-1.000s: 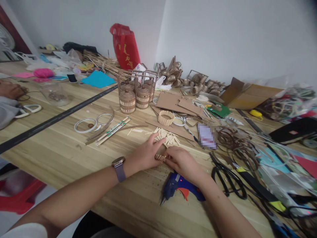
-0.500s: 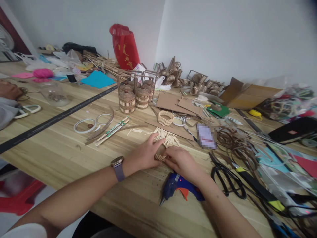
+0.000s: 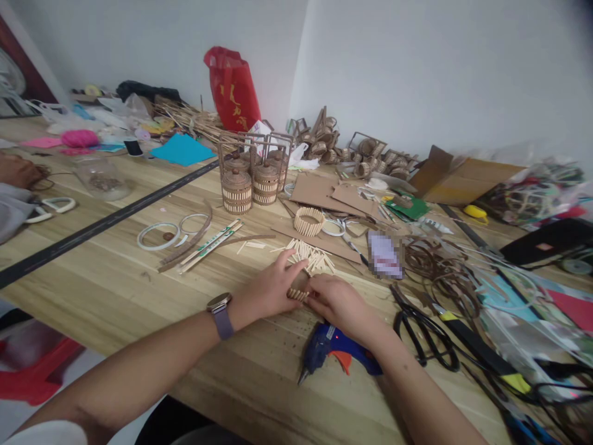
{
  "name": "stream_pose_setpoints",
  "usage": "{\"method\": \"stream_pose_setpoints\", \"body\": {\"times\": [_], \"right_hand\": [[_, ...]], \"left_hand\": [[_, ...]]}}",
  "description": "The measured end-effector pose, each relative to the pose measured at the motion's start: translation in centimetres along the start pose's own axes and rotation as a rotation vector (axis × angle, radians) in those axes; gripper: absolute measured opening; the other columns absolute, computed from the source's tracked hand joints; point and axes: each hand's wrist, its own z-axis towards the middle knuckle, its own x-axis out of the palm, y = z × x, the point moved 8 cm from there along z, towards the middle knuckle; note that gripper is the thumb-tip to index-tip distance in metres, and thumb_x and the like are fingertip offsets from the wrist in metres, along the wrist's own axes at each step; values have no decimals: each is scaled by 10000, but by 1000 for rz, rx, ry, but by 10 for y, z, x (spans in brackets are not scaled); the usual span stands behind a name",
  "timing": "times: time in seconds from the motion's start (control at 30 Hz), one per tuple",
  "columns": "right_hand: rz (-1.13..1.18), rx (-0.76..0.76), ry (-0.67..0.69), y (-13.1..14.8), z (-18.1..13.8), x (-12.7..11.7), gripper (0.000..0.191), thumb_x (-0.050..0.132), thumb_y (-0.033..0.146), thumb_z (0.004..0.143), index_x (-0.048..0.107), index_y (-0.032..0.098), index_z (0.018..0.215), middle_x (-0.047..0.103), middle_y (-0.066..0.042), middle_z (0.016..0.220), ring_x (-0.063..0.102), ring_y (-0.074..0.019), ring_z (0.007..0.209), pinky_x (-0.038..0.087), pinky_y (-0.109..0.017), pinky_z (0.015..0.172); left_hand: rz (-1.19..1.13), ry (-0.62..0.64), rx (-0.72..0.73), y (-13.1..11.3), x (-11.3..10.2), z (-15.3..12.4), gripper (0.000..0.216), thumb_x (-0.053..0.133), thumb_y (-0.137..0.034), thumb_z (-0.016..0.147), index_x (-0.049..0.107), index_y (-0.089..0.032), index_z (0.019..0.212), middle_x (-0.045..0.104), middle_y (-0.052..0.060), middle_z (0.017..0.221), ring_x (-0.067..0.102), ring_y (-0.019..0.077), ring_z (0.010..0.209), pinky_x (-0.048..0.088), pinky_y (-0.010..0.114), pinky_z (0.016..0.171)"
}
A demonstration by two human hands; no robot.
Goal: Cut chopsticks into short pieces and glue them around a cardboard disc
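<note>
Between my hands is a small brown ring [image 3: 299, 293] edged with short pale sticks. My left hand [image 3: 273, 284] grips its left side, thumb and fingers curved around it. On the ring's right side, my right hand [image 3: 337, 301] has its fingers pinched together; the fingertips are partly hidden. Just beyond lies a heap of short wooden sticks [image 3: 315, 254]. Behind the heap stands a finished-looking ring of upright sticks [image 3: 309, 222]. A blue glue gun [image 3: 324, 349] with an orange trigger rests below my right hand, its nozzle pointing toward me.
Lidded stick baskets [image 3: 237, 190] with tall handles stand further back. Black-handled scissors [image 3: 424, 334] and a yellow-and-black cutter [image 3: 482, 349] lie to the right, near coiled brown strips [image 3: 426, 256]. At far left are another person's hand [image 3: 18, 170] and white-handled scissors [image 3: 58, 205].
Both hands keep almost the same pose around the small ring. The view has shifted very slightly; nothing else has visibly moved.
</note>
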Motion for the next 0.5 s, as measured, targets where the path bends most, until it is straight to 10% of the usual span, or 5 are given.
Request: {"method": "stream_pose_setpoints", "body": {"times": [0.5], "right_hand": [[172,275,239,-43,-68,-13,145,610,289,808,515,216,728,539,27,642,468,-136,577,315,-233,526]], "left_hand": [[-43,43,-20,-1,-2,1,881,807,-203,654,362,-247,1414,127,153,1550,369,356,1353,395,489,1072]]}}
